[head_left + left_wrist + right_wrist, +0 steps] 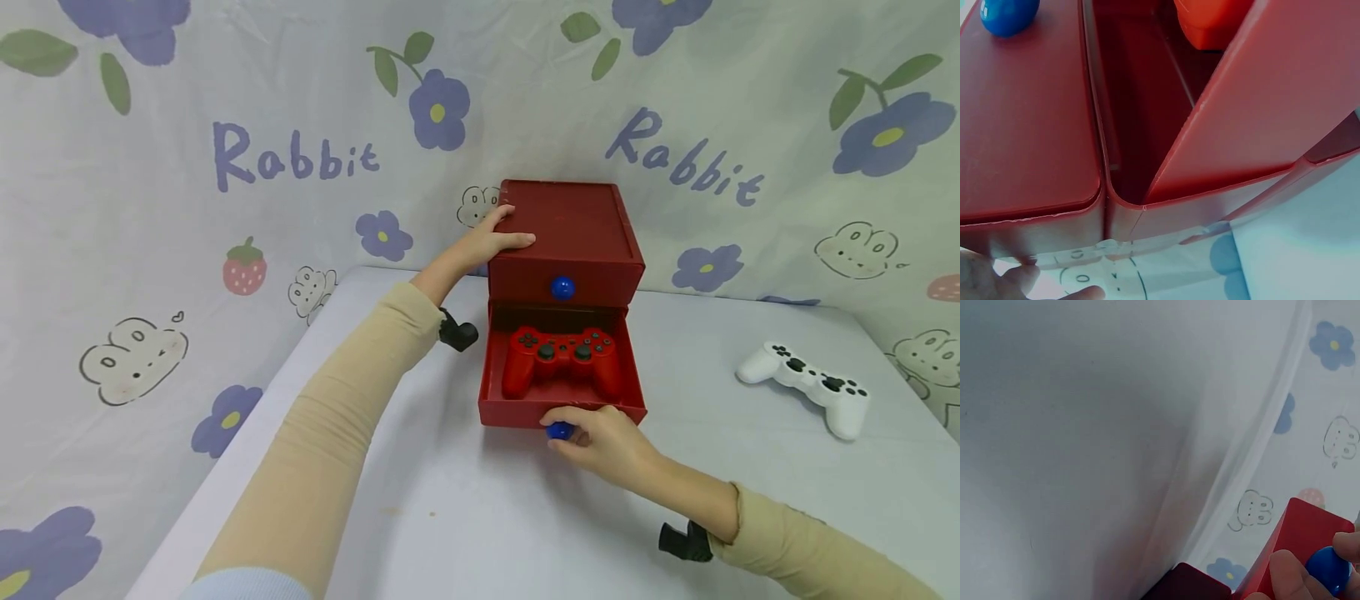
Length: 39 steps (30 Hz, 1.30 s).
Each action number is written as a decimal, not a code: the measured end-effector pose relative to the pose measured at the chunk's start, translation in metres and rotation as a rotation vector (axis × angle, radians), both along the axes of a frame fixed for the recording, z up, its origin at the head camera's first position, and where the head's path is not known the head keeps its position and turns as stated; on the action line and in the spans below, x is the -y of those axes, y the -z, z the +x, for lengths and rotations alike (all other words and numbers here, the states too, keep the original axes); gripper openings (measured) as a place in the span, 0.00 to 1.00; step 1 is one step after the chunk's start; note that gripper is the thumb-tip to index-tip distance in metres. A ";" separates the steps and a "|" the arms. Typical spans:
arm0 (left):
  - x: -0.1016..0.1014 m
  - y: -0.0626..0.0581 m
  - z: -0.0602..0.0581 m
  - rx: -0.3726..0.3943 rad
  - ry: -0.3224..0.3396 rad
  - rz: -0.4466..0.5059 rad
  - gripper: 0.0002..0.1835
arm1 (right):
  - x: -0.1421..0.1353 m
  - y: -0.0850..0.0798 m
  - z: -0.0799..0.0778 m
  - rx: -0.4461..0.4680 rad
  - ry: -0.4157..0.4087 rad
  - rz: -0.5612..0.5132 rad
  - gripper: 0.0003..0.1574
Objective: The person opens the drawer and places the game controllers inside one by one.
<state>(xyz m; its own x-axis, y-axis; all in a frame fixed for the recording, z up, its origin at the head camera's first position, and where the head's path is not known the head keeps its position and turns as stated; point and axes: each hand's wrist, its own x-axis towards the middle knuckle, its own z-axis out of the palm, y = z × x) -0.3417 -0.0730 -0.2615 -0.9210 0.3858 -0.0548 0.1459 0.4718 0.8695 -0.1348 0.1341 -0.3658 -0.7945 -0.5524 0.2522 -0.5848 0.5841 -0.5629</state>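
A dark red two-drawer box stands at the back of the table, its upper drawer closed behind a blue knob. The lower drawer is pulled out, and a red game controller lies inside it. My left hand rests on the top left edge of the box, fingers spread. With thumb and fingers, my right hand pinches the lower drawer's blue knob. That knob also shows between the fingertips in the right wrist view.
A white game controller lies on the table to the right of the box. Behind the white tabletop hangs a cloth printed with flowers and rabbits, close to the back of the box.
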 end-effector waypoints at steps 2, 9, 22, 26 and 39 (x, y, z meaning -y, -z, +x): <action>0.000 0.000 0.000 -0.002 0.001 -0.002 0.42 | 0.000 -0.002 -0.001 0.015 0.004 -0.008 0.13; 0.000 -0.001 0.001 -0.018 0.004 -0.021 0.42 | 0.002 -0.004 -0.008 0.036 0.023 -0.028 0.12; 0.000 -0.001 0.001 -0.019 -0.005 -0.036 0.42 | 0.002 -0.008 -0.028 0.028 0.056 -0.034 0.14; 0.000 -0.001 0.001 -0.013 -0.007 -0.037 0.42 | 0.002 -0.007 -0.035 0.037 0.072 -0.038 0.14; 0.000 0.000 0.001 -0.014 -0.019 -0.042 0.42 | 0.003 -0.006 -0.044 0.042 0.087 -0.057 0.14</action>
